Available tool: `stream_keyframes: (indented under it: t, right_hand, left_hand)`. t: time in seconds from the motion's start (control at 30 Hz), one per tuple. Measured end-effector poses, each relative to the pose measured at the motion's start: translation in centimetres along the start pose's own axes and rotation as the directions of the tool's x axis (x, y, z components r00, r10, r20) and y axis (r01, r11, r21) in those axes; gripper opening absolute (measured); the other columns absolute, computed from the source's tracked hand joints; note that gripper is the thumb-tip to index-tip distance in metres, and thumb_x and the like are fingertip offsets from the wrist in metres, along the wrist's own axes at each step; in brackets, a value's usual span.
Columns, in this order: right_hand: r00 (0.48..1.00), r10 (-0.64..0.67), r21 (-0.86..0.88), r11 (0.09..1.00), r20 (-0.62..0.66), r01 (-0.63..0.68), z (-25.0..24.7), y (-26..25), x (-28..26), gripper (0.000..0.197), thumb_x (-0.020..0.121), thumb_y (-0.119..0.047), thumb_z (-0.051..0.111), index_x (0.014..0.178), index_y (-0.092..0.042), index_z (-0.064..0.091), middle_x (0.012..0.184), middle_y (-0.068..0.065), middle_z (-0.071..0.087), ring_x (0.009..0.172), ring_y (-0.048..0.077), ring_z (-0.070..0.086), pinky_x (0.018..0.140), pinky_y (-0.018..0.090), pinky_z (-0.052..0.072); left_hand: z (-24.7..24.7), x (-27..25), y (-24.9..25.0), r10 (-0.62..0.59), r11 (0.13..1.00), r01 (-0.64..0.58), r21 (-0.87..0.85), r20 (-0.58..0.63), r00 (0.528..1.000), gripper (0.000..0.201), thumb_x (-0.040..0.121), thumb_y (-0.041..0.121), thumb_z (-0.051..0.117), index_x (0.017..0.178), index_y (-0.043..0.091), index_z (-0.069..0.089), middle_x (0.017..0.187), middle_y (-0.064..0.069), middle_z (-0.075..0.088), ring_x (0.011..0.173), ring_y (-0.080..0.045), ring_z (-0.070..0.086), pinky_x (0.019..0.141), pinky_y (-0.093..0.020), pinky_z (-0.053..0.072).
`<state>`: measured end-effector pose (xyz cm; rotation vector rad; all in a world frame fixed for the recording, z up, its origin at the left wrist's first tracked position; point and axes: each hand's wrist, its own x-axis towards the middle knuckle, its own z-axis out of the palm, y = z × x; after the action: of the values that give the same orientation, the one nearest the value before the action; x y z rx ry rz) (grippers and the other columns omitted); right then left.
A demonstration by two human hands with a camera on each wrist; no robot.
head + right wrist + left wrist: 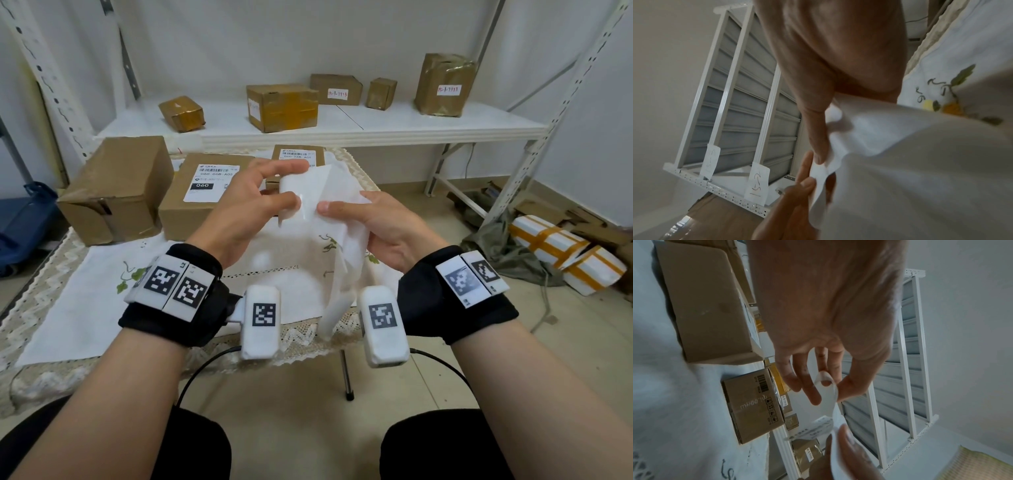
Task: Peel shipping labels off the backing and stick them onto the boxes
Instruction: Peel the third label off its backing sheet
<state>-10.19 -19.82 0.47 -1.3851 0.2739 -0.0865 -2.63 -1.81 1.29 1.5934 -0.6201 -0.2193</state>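
A: Reading anything, going left from the middle box [209, 192]?

B: Left of it, a plain brown box [116, 188], no writing seen. On the middle box itself, a white label [213, 182] printed "060-06B-A05" over a black bar with "060". Right of it and farther back, a smaller box [298, 158] with the same "060-06B-A05" line on top; in the left wrist view, barcode and handling symbols on its side, lettering upside down and not legible.

A: And up behind the middle box?

B: On the white shelf [376, 126], five brown parcels; two with white slips in red handwriting, too small to read surely.

A: Hands?

B: Both raised in front of the middle box, over the embroidered tablecloth [102, 308], palms turned toward each other. Left hand [246, 202]: thumb and forefinger pinching the curled label [291, 202], other fingers loosely spread. Right hand [373, 229]: thumb pressing the backing sheet [346, 240] against the curled fingers, firmly gripping it.

A: Orientation of the label?

B: Partly lifted from the backing, glossy underside toward the head camera, printed face away; in the left wrist view, rows of blurred print showing on the face. Long axis roughly upright, bowed toward the left hand. Backing trailing down from the right hand toward the near table edge, long axis close to vertical, crumpled along its length.
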Motion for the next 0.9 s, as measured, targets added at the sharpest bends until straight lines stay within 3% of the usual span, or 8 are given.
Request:
stream_keyframes:
  t: [0.07, 0.13, 0.3, 0.53, 0.7, 0.8, 0.9]
  right_hand:
    - [1.000, 0.013, -0.036, 0.999, -0.007, -0.013, 0.02, 0.11, 0.08, 0.040, 0.083, -0.005, 0.082, 0.121, -0.002, 0.071, 0.114, 0.015, 0.077, 0.110, 0.033, 0.073, 0.105, 0.048, 0.054]
    - [1.000, 0.015, -0.071, 0.997, -0.012, -0.015, -0.15, 0.18, 0.32, 0.039, 0.082, -0.006, 0.083, 0.119, -0.003, 0.072, 0.113, 0.014, 0.077, 0.109, 0.033, 0.073, 0.106, 0.049, 0.053]
    - [1.000, 0.001, -0.147, 0.989, -0.009, -0.003, -0.22, -0.07, 0.23, 0.035, 0.082, -0.010, 0.084, 0.114, -0.005, 0.073, 0.109, 0.013, 0.078, 0.107, 0.033, 0.074, 0.104, 0.050, 0.054]
    - [0.998, -0.049, -0.289, 0.956, -0.034, 0.037, -0.67, -0.33, 0.12, 0.037, 0.080, -0.012, 0.086, 0.115, -0.006, 0.074, 0.103, 0.008, 0.080, 0.096, 0.026, 0.077, 0.089, 0.039, 0.061]
    - [0.992, -0.106, -0.355, 0.932, -0.068, 0.075, -0.95, -0.28, 0.16, 0.030, 0.079, -0.011, 0.087, 0.106, -0.005, 0.076, 0.095, 0.005, 0.081, 0.082, 0.019, 0.078, 0.074, 0.028, 0.063]
    - [0.986, -0.145, -0.381, 0.919, -0.087, 0.102, -0.79, 0.01, 0.31, 0.023, 0.079, -0.008, 0.087, 0.099, -0.003, 0.077, 0.085, 0.003, 0.079, 0.066, 0.011, 0.073, 0.060, 0.021, 0.056]
    - [0.990, -0.126, -0.410, 0.908, -0.071, 0.086, -0.71, 0.05, 0.48, 0.029, 0.079, -0.015, 0.087, 0.103, -0.003, 0.078, 0.096, 0.009, 0.080, 0.079, 0.019, 0.075, 0.074, 0.030, 0.059]
  left_hand:
    - [-0.07, -0.12, 0.16, -0.005, 1.000, 0.005, 0.014, 0.008, 1.000, 0.045, 0.089, -0.003, 0.068, 0.123, 0.027, 0.072, 0.138, 0.003, 0.053, 0.112, -0.021, 0.065, 0.097, -0.042, 0.057]
    - [-0.23, -0.20, 0.38, -0.002, 1.000, 0.002, 0.016, 0.018, 1.000, 0.047, 0.089, -0.003, 0.069, 0.124, 0.027, 0.072, 0.139, 0.005, 0.053, 0.112, -0.019, 0.065, 0.094, -0.035, 0.059]
    - [-0.86, -0.27, 0.82, 0.017, 1.000, -0.018, 0.018, 0.049, 0.999, 0.048, 0.088, -0.004, 0.071, 0.126, 0.026, 0.071, 0.138, 0.007, 0.055, 0.100, 0.004, 0.065, 0.080, -0.015, 0.055]
    - [-0.90, -0.28, 0.71, 0.022, 0.999, -0.024, 0.042, 0.064, 0.998, 0.050, 0.087, -0.008, 0.070, 0.127, 0.022, 0.071, 0.136, 0.005, 0.055, 0.090, 0.009, 0.066, 0.074, -0.012, 0.054]
    - [-0.98, -0.06, 0.53, 0.008, 0.998, -0.011, 0.054, 0.064, 0.998, 0.050, 0.087, -0.005, 0.071, 0.125, 0.027, 0.072, 0.137, 0.008, 0.056, 0.099, 0.006, 0.065, 0.078, -0.015, 0.055]
    - [-0.86, -0.07, 0.44, -0.009, 0.999, 0.005, 0.043, 0.080, 0.997, 0.051, 0.088, -0.006, 0.069, 0.122, 0.031, 0.073, 0.140, 0.009, 0.059, 0.111, -0.013, 0.069, 0.092, -0.033, 0.060]
    - [-0.86, -0.24, 0.39, -0.018, 0.996, 0.007, 0.088, 0.117, 0.993, 0.050, 0.089, -0.005, 0.065, 0.119, 0.033, 0.073, 0.134, 0.007, 0.061, 0.108, -0.016, 0.069, 0.094, -0.041, 0.059]
